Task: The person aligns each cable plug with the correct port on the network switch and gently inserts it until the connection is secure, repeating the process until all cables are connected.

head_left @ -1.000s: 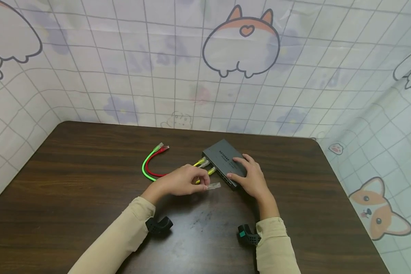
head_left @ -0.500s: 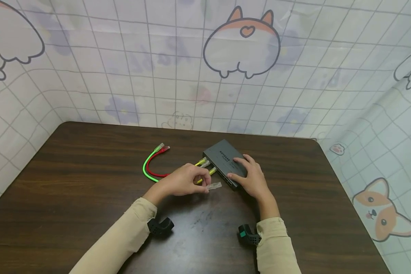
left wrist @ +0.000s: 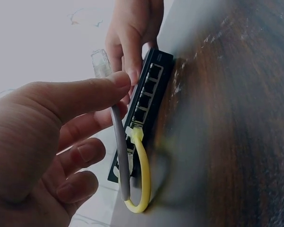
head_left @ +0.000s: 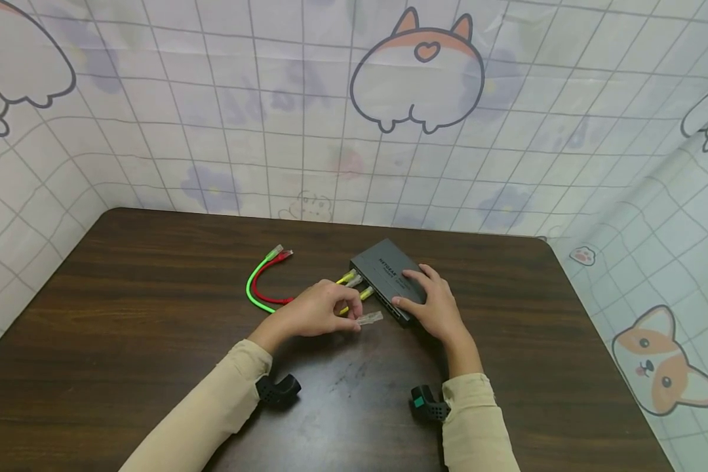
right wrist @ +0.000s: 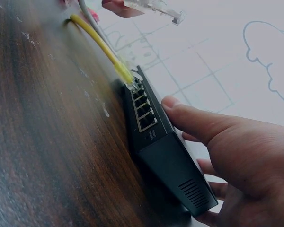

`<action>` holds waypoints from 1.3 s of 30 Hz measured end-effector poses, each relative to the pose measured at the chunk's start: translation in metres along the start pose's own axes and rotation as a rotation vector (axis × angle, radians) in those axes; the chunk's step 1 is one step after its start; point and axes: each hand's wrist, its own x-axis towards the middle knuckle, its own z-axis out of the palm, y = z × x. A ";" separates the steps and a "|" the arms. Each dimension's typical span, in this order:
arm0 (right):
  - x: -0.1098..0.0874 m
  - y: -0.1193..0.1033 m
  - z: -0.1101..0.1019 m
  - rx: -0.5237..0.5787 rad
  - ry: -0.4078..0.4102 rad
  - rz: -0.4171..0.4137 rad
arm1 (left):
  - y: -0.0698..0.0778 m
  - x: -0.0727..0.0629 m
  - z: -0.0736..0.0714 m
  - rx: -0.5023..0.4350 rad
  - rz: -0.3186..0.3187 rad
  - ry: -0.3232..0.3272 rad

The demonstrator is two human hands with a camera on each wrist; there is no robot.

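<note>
My left hand pinches a grey network cable just behind its clear plug, between thumb and forefinger. That plug points right, apart from the black network switch. On the switch's right part lies my right hand, holding it with the thumb at the port-side edge and the fingers over the top. A yellow cable loops between ports, its plugs seated. Another clear plug sits between the yellow ones. Several ports toward the right hand hold no plug.
Left of the switch, a green cable and a red cable curve over the dark wooden table, plugs pointing away. My left forearm partly hides them. A patterned curtain stands behind the table.
The left hand has shifted very slightly to the right with the grey cable's plug. The right hand and the switch have stayed in place.
</note>
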 end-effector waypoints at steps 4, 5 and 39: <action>0.000 0.000 0.000 0.005 -0.004 0.005 | -0.002 0.000 0.001 0.033 -0.021 0.023; 0.000 0.000 0.000 0.005 -0.005 0.007 | -0.002 0.000 0.001 0.039 -0.027 0.026; 0.000 0.000 -0.001 0.023 -0.006 0.023 | 0.000 0.005 0.013 0.141 -0.140 0.188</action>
